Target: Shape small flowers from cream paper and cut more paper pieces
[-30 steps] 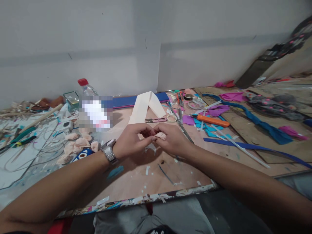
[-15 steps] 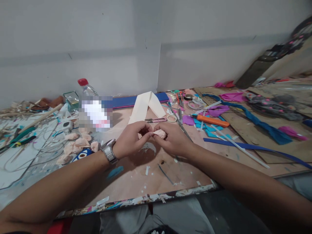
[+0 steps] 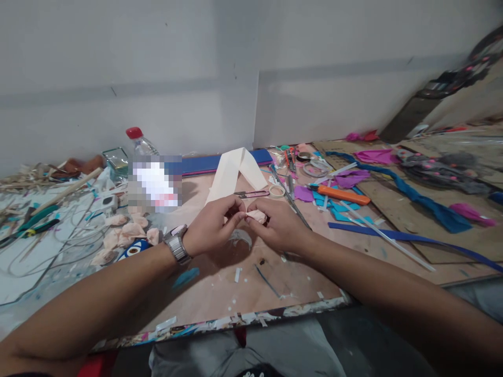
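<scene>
Between both hands is a small peach crepe-paper bud (image 3: 257,215), pale and gathered to a point. My right hand (image 3: 281,222) wraps round its body, with the thumb along the near side. My left hand (image 3: 216,220) pinches its pointed end between thumb and forefinger; a metal watch is on that wrist. Just beyond the fingers lie pink thread snips (image 3: 251,194) and a roll of cream tape (image 3: 277,191). A folded cream paper strip (image 3: 228,173) stands behind my left hand. Several similar peach buds (image 3: 128,233) lie left of the watch.
A red-capped bottle (image 3: 145,149), partly blurred out, stands at the back left. Pliers (image 3: 33,222) and wooden sticks lie farther left. To the right are an orange cutter (image 3: 341,194), crepe scraps, a blue strip (image 3: 377,231) and a brown board (image 3: 424,243). A wall rises behind.
Both hands stay in nearly the same place, the fingers still pinching the peach bud with only a tiny shift. The things on the table have not moved.
</scene>
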Tool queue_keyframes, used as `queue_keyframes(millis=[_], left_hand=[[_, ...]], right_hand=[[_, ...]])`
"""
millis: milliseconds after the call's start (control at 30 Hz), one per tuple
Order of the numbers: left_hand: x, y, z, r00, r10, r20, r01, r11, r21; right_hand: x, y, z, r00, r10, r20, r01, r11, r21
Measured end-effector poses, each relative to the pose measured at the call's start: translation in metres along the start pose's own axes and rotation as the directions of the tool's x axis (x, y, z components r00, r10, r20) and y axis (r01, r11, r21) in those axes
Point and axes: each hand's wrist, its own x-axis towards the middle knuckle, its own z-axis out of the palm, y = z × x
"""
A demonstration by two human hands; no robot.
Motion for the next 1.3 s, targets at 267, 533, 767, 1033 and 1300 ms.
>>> queue_keyframes(millis=[267, 533, 767, 1033, 1300], left_hand=[[0.0, 0.0037, -0.0015, 0.999, -0.039, -0.007, 0.039, 0.999, -0.037], [-0.0002, 0.0043, -0.0029, 0.999, -0.045, 0.023, 0.046, 0.997, -0.057], [0.001, 0.0059, -0.0036, 0.996, -0.073, 0.053, 0.076, 0.995, -0.057], [0.0006, 0.0068, -0.0025, 1.0, -0.027, -0.001, 0.027, 0.999, -0.04], [0.0003, 0.0073, -0.0029, 1.0, -0.014, -0.011, 0.013, 0.999, -0.048]], right_hand=[[0.0006, 0.0012, 0.0012, 1.0, 0.022, 0.003, -0.021, 0.999, -0.03], [-0.0001, 0.0018, 0.0017, 0.999, 0.031, 0.029, -0.031, 0.999, 0.006], [-0.0006, 0.0009, 0.0015, 1.0, 0.018, 0.011, -0.018, 0.999, 0.034], [-0.001, 0.0002, 0.0024, 1.0, 0.022, 0.019, -0.023, 0.999, 0.043], [-0.0002, -0.0004, 0.0023, 0.999, 0.04, 0.034, -0.043, 0.995, 0.091]])
